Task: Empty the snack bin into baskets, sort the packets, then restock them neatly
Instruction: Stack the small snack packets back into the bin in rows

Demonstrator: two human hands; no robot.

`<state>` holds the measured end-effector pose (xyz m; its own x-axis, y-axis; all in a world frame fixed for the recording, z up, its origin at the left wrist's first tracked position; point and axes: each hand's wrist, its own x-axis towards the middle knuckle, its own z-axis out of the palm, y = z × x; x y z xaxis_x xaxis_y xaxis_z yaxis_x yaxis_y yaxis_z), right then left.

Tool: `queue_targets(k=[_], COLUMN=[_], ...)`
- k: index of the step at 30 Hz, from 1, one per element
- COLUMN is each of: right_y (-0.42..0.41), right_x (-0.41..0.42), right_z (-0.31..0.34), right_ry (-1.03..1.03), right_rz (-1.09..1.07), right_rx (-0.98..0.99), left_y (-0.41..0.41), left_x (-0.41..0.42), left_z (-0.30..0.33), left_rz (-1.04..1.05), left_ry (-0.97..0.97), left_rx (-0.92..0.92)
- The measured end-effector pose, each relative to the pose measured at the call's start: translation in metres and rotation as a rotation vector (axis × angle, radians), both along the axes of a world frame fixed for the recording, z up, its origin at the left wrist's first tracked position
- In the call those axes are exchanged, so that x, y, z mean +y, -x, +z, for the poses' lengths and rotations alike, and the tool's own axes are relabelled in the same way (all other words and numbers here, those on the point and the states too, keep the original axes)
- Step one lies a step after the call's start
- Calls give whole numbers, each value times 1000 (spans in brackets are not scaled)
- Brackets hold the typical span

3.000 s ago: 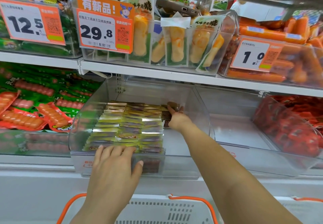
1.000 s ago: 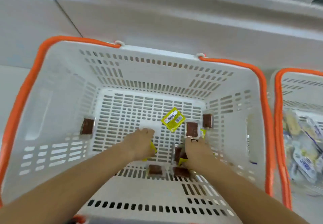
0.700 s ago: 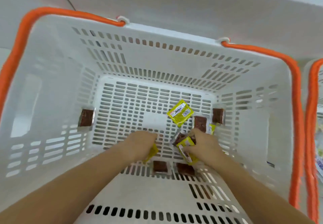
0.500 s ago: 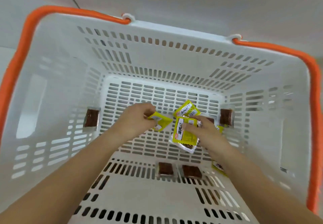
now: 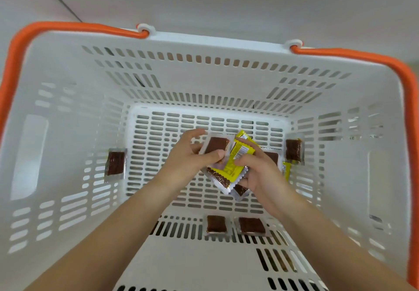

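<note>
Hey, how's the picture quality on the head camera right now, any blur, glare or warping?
Head view: wide-angle warping bows the basket rim and orange handle; lighting soft and even, no hard shadows; slight motion softness on both hands; print on the yellow packet unreadable.

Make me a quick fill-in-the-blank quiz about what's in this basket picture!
1. The basket has handles coloured ____.
2. The left hand pinches a clear packet showing a ____ snack.
3. The right hand grips a bundle topped by a ____ packet.

Missing words: orange; brown; yellow
</note>
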<state>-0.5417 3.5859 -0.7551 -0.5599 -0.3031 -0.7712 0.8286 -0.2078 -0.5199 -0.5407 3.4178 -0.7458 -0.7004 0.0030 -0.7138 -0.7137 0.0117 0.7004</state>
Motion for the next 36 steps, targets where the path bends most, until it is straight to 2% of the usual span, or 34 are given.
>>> queue_targets(k=[2, 4, 7, 10, 12, 14, 16, 20, 24, 26, 30, 33, 36], right_y=[-2, -4, -6, -7, -6, -6, -6, -7, -10, -12, -11, -5, 4], right_x=[-2, -4, -8, -8, -7, -5, -6, -11, -14, -16, -19, -10, 0], right_z=[1, 0, -1, -1, 0, 0, 4, 4, 7, 8, 8, 10, 11], right_ry=[-112, -230, -298, -272, -238, -151, -60, -196, -72, -83, -141, -187, -260], right_rz=[91, 128, 139, 76, 46, 28, 48, 207, 124, 181, 140, 114, 171], right_rx=[96, 162, 210, 166, 98, 67, 60, 174, 91, 111, 104, 107, 221], left_y=[0, -1, -4, -10, -13, -12, -9, -7, -10, -12, -6, 2, 8], left_x=[-3, -5, -2, 9, 12, 9, 4, 4, 13, 18, 8, -14, -33], left_z=[1, 1, 2, 2, -1, -3, -5, -5, -7, -9, -12, -14, -13], left_rz=[17, -15, -270, -558, -588, -536, -386, -155, -54, -8, 117, 93, -1], left_ry=[28, 232, 467, 371, 280, 273, 236, 69, 192, 195, 167, 165, 101], left_rx=[12, 145, 368, 381, 372, 365, 293, 160, 179, 187, 14, -54, -81])
